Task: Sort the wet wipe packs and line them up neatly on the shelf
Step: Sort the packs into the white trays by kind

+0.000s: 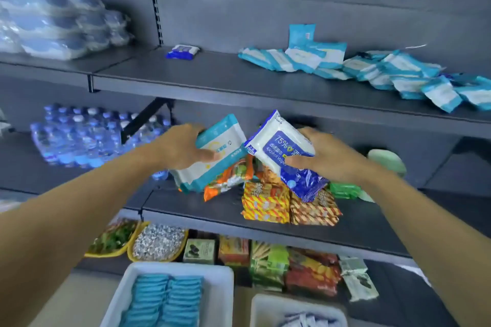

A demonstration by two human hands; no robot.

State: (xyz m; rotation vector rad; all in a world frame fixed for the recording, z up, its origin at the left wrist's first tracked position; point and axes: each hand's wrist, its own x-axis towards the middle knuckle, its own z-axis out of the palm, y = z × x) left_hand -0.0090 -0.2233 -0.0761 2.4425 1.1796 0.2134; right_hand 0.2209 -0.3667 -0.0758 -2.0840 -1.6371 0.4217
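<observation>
Holding two packs: teal pack (212, 151), blue pack (281, 148).

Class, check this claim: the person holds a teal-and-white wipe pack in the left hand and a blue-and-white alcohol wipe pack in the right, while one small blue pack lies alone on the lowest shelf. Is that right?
Not quite. The head view shows the small blue pack lying alone on the top shelf, not the lowest. The rest stands: the left hand holds the teal-and-white pack, the right hand the alcohol wipe pack.

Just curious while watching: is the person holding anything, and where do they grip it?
Left hand grips a teal-and-white pack by its left edge; right hand grips a blue-and-white alcohol wipes pack by its right edge.
</observation>
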